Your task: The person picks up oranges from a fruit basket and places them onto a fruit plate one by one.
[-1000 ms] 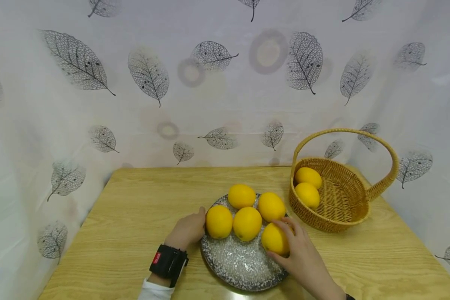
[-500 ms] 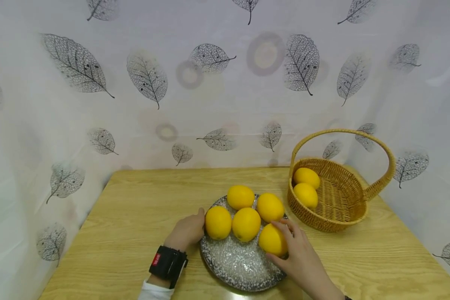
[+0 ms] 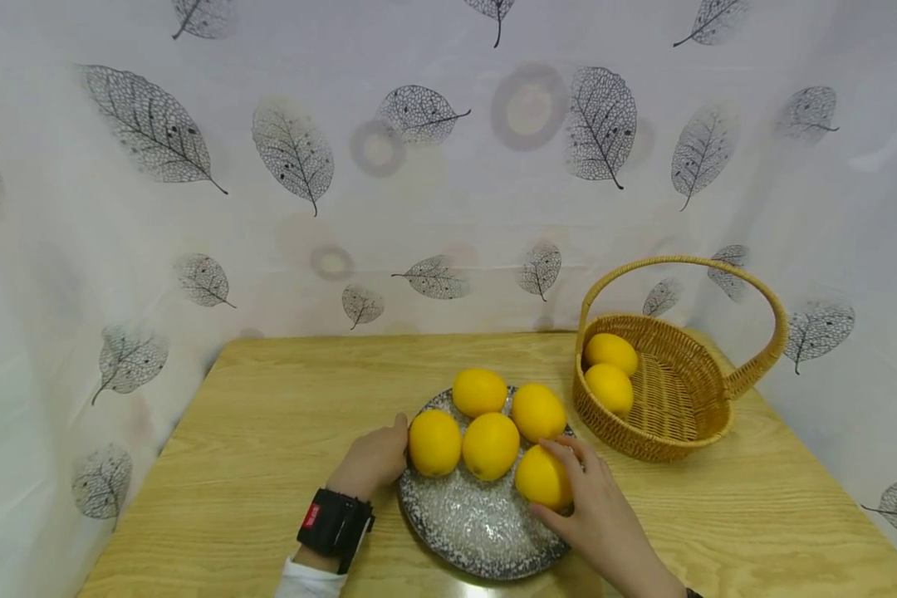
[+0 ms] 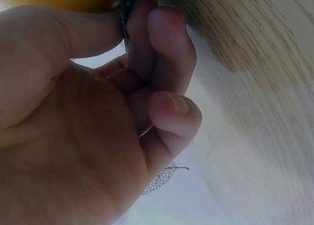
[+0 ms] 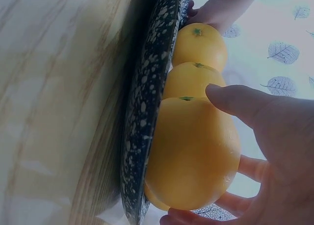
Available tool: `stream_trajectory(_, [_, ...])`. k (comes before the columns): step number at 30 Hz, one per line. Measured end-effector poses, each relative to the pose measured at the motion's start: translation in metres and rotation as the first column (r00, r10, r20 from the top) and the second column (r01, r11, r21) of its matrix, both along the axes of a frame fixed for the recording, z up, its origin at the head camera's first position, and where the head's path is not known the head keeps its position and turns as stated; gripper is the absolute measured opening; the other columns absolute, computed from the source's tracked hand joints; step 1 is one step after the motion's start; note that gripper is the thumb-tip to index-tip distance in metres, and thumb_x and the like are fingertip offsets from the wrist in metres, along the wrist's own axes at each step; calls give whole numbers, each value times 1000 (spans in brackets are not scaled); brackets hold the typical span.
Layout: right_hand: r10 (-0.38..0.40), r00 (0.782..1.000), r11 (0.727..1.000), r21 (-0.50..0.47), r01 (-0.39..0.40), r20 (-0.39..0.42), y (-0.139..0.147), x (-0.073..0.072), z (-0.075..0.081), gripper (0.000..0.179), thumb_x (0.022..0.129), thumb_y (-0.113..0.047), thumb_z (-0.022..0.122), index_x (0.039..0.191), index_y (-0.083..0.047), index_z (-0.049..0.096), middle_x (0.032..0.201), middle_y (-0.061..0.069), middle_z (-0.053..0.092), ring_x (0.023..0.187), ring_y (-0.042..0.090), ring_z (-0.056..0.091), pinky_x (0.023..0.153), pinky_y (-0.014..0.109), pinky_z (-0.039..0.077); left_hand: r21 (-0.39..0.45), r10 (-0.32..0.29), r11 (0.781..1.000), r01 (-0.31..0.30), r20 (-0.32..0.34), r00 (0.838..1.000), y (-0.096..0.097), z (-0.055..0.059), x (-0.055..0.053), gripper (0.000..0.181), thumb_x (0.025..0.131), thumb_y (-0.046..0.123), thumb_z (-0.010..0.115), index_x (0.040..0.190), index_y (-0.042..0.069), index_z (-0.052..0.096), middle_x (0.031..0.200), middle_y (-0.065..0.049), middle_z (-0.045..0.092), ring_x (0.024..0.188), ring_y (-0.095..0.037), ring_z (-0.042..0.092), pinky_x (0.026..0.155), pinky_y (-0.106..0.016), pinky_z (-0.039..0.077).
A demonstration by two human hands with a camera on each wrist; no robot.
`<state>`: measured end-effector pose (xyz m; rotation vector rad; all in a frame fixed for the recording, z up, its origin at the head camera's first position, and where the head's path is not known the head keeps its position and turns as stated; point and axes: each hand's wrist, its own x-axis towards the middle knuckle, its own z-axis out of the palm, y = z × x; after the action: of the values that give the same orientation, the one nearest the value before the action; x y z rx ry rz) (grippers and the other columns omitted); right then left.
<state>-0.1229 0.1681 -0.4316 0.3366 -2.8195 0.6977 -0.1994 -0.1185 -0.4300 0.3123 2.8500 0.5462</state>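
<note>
My left hand [image 3: 374, 458] pinches the left rim of a round speckled grey plate [image 3: 486, 531]. In the left wrist view, the thumb and fingers of the left hand [image 4: 98, 97] close on the plate's dark edge [image 4: 126, 19]. On the plate's right side, my right hand [image 3: 605, 515] holds a yellow lemon [image 3: 541, 477] between thumb and fingers. The right wrist view shows this lemon [image 5: 191, 151] close against the plate [image 5: 152, 87]; whether it is lifted, I cannot tell. Several other lemons [image 3: 491, 446] sit on the plate's far half.
A wicker basket [image 3: 673, 453] with a tall arched handle stands at the back right. Two lemons [image 3: 610, 389] lie along its left inner side. The wooden table [image 3: 291, 390] meets a leaf-patterned curtain [image 3: 448, 199] at its back edge.
Early on, the right hand and its lemon shift slightly left on the plate, and the head view shifts a little. Over the last half second hardly anything moves. Both holds stay the same.
</note>
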Motion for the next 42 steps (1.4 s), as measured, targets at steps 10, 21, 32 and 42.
stream_trajectory(10, [5,1000,1000,1,-5,-13,-1,-2,-1,75,70,-37,83,136,-16,53,137,16,48,117,38,51,85,60,55,7,6,1000,-6,6,1000,0,-2,-2,54,92,1,50,143,-12,38,118,-28,69,95,-31,65,88,-51,56])
stream_trajectory(21, [21,999,1000,-2,-21,-48,-2,-5,0,74,69,-37,83,133,-16,54,140,22,45,116,42,52,80,61,57,7,0,1000,0,1,1000,0,1,-2,54,91,0,51,142,-12,38,117,-29,69,95,-32,66,88,-51,56])
stream_trajectory(32, [55,998,999,4,-55,-8,4,-10,10,63,81,-36,74,136,-14,50,142,21,43,118,41,54,80,58,57,10,-3,1000,3,6,1000,-1,0,0,53,93,1,49,143,-12,37,123,-30,66,107,-37,64,94,-53,53])
stream_trajectory(42, [90,996,996,27,-90,-2,19,-41,32,61,86,-31,70,138,-8,49,141,25,44,125,44,44,89,63,50,6,-6,1000,6,1,1000,-2,1,0,52,93,1,50,142,-13,38,120,-30,68,102,-36,65,91,-52,55])
